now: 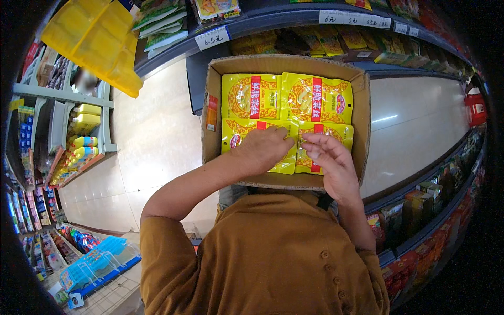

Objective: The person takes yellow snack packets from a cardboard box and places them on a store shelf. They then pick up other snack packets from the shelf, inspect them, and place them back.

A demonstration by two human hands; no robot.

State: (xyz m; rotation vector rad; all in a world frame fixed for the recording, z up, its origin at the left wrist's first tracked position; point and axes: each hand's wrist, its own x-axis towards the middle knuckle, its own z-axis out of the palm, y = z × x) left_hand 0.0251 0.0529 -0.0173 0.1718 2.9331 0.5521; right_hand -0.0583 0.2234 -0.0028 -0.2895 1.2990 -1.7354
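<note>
In front of me is an open cardboard box [357,80] holding yellow plastic food pouches, four visible on top in two rows. At the back lie a left pouch [236,96] and a right pouch [299,98]. My left hand [267,149] rests over the front left pouch [240,126] with its fingers curled down; its fingertips are hidden. My right hand [332,159], thumb and fingers apart, is above the front right pouch [342,136]. Nothing shows between its fingers. Both hands are close together near the seam between the front pouches.
A dark shelf edge [271,24] with price tags runs behind the box. At upper left hangs a yellow plastic tray [94,39]. Shelves with yellow bottles [84,151] stand left, a blue basket [94,262] lower left, and another goods shelf [413,232] right. Pale tiles [157,130] cover the floor.
</note>
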